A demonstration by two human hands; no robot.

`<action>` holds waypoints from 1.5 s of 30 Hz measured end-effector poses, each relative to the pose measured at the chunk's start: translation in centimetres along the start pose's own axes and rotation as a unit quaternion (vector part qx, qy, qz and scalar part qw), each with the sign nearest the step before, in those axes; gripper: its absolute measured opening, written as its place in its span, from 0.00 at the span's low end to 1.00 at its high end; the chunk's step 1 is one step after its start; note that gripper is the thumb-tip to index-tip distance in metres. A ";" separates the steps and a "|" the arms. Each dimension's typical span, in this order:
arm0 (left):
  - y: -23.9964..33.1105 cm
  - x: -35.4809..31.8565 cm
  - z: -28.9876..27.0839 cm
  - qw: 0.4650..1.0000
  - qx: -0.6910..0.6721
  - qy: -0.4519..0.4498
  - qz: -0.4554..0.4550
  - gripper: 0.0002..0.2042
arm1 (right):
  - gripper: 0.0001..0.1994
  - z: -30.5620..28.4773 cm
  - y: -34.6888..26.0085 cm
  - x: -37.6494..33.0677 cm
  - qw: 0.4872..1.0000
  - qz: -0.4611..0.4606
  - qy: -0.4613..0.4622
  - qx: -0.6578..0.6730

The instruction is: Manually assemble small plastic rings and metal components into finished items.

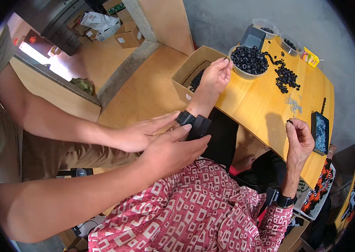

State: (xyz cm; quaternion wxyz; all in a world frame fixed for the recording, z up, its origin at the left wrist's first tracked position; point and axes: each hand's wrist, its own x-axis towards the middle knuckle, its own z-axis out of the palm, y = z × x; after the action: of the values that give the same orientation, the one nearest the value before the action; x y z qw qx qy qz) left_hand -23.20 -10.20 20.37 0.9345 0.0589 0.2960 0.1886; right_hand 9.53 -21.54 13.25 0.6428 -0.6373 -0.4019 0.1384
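Observation:
My left hand is raised beside the round tub of black rings, its thumb and fingertips pinched on a small black ring. Another person's two hands reach in from the left and touch the black device strapped to my left wrist. Over the table's near right part, my right hand pinches a small black piece, too small to make out. Loose black rings and a scatter of small clear pieces lie beyond it on the yellow table.
An open cardboard box with black parts stands left of the tub. Farther back are a grey bin, two clear tubs and a yellow packet. A dark tray of clear pieces sits at the right edge.

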 end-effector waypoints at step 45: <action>-9.1 15.7 4.0 0.914 0.347 -0.204 -0.050 0.11 | 0.10 -3.5 -3.9 -5.9 0.963 -0.169 -0.034 -0.207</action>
State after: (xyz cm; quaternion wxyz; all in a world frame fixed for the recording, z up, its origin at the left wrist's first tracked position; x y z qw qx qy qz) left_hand -6.15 -12.52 13.29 0.9036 0.4017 0.1482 0.0111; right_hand 6.91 -28.65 15.30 0.4967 -0.6744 -0.5450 -0.0370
